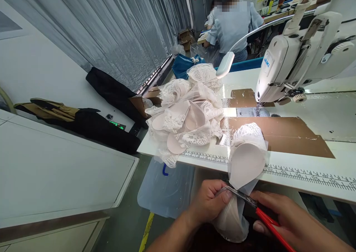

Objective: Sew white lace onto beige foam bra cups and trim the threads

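A pale bra piece with two padded cups hangs over the table's front edge. Its upper cup [247, 165], with white lace, lies on the tabletop, and the lower cup [232, 222] dangles below the edge. My left hand [213, 200] pinches the fabric between the cups. My right hand [280, 211] holds red-handled scissors [263, 215], whose blades reach across the fabric beside my left fingertips. How far the blades are apart I cannot tell. Left on the table is a heap of similar lace bra pieces [191, 115].
A white sewing machine [280, 66] stands at the right, with a lamp [226, 64] near it. Brown card [294, 133] and a printed ruler [311, 176] cover parts of the table. A clear plastic bin [164, 189] sits below. A seated person [233, 29] is beyond.
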Motion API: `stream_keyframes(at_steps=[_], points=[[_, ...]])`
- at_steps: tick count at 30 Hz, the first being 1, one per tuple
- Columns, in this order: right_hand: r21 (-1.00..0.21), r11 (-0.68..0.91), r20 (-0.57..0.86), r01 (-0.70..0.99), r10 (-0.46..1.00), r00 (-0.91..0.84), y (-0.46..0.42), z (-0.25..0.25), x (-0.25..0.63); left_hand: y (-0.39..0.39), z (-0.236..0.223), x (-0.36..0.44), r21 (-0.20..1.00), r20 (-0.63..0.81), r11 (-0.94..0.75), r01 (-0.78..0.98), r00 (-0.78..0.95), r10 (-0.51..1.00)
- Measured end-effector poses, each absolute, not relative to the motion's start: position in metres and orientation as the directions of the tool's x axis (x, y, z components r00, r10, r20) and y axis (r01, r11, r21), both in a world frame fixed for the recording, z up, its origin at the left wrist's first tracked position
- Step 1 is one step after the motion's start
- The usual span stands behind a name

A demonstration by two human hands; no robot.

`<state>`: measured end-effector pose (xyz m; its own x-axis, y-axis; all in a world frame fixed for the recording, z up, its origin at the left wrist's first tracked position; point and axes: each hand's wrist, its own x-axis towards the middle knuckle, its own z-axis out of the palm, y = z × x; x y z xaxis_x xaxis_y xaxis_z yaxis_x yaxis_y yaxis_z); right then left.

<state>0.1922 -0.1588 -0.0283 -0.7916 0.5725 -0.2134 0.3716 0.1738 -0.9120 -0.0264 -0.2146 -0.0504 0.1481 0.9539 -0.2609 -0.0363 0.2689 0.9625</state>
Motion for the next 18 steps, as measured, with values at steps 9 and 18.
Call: stream_keyframes(at_steps=[9,18], points=[[-0.89,0.263,-0.155,0.372,0.592,-0.791,-0.158,-0.049,0.201,-0.212,-0.051,-0.025,0.966,-0.244,0.254,-0.051,0.157,0.957],[-0.884,0.35,-0.038,0.31,0.608,-0.793,-0.169,-0.071,0.208,-0.22,-0.052,-0.04,0.805,0.187,-0.261,0.533,0.19,0.964]])
